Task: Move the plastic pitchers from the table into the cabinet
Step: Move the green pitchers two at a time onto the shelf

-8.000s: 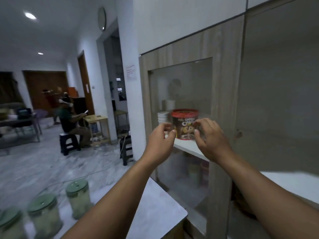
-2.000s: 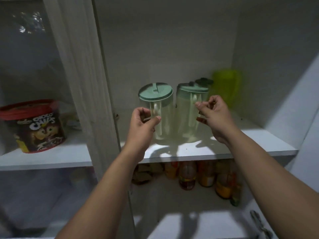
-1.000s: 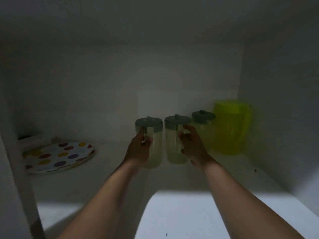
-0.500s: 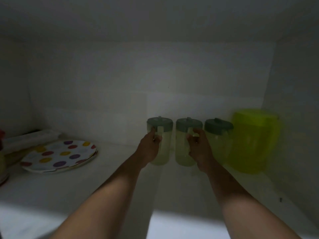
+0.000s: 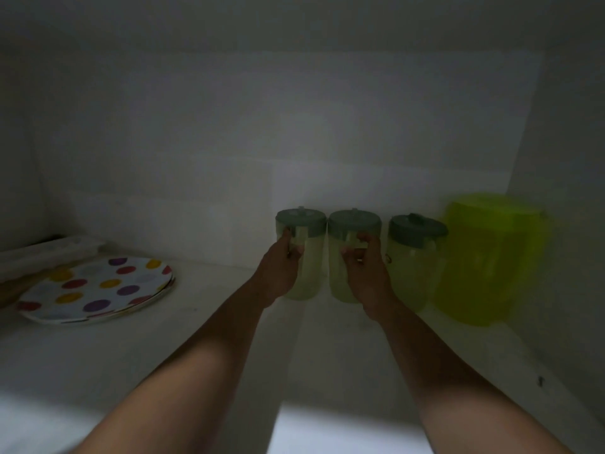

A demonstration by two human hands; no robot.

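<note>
Two pale plastic pitchers with grey-green lids stand side by side deep on the cabinet shelf (image 5: 229,339), almost touching. The left hand (image 5: 278,273) has its grip clamped on the left pitcher (image 5: 307,257); the right hand (image 5: 366,276) grips the right pitcher (image 5: 343,257). At 3 o'clock of them stands a third lidded pitcher (image 5: 412,267), then a lime-green jug (image 5: 484,263). At 9 o'clock, well apart, lies a polka-dot plate (image 5: 95,290).

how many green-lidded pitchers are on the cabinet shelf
3, in a row at the back: the left pitcher in the left hand, the middle pitcher in the right hand, the third pitcher beside the yellow-green pitcher.
</note>
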